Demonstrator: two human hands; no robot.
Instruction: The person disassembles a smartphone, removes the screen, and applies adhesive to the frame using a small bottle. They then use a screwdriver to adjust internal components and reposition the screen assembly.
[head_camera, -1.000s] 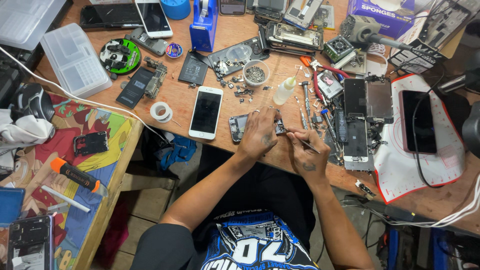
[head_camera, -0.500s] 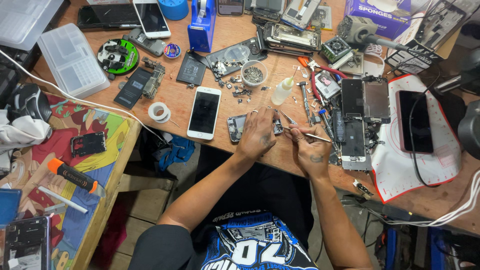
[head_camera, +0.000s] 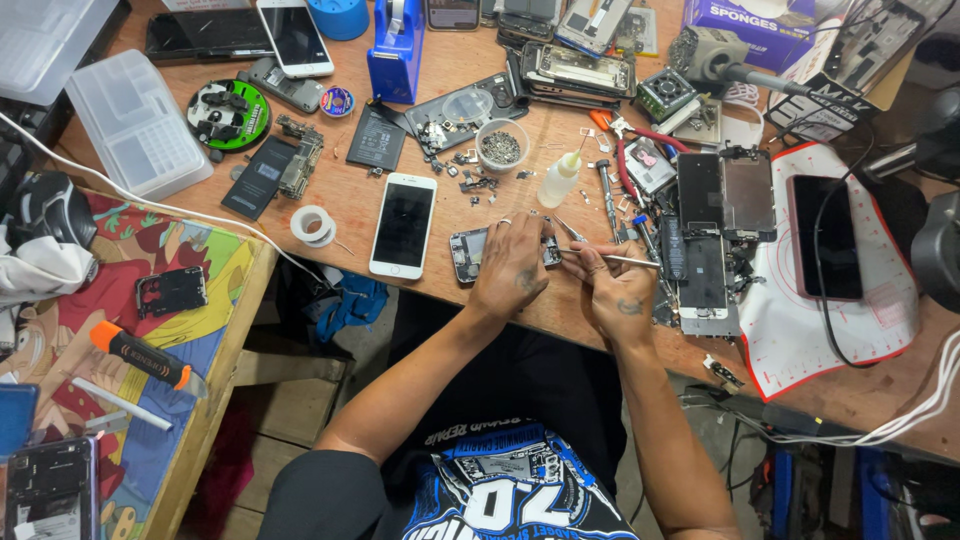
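Opened phone chassis lay flat near the front edge of the wooden bench, mostly under the left hand, which pressed down on it with fingers spread, pinning rather than clenching. Right hand was pinched around a thin metal tool, shaft lying level and pointing left into the chassis. White phone sat face up just left of it. Small squeeze bottle with yellow cap and a round cup of screws stood behind. Blue tape dispenser further back. Purple rectangular box with white lettering sat at the back right; black-and-white printed carton beside it. Clear plastic compartment case far left.
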